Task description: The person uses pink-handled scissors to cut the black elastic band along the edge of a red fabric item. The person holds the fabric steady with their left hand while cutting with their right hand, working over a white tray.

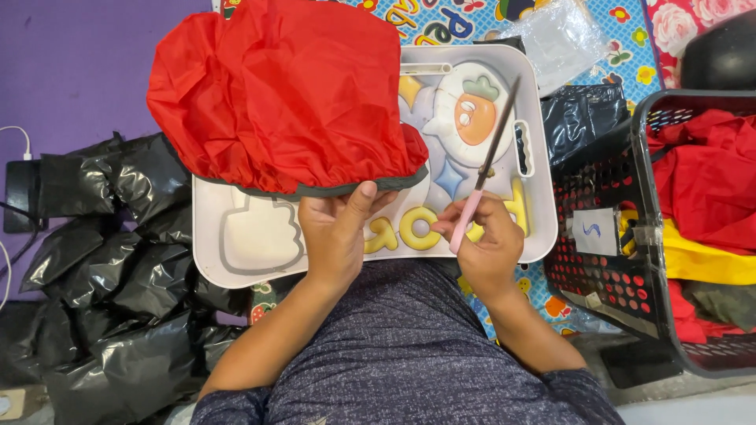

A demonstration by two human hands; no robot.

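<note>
A crumpled red fabric cover [279, 94] with a grey elastic hem lies over the left half of a white lap tray [236, 271] with cartoon prints. My left hand [339, 232] pinches the hem at the fabric's near edge, thumb on top. My right hand [484, 240] grips scissors [488, 157] by their pink handles; the dark blades look closed and point up and away over the tray, apart from the fabric.
Several black plastic bags [110, 267] are piled at the left on a purple surface. A black perforated basket [630, 228] at the right holds red and yellow fabric [701, 189]. A clear plastic bag [559, 35] lies beyond the tray on a colourful mat.
</note>
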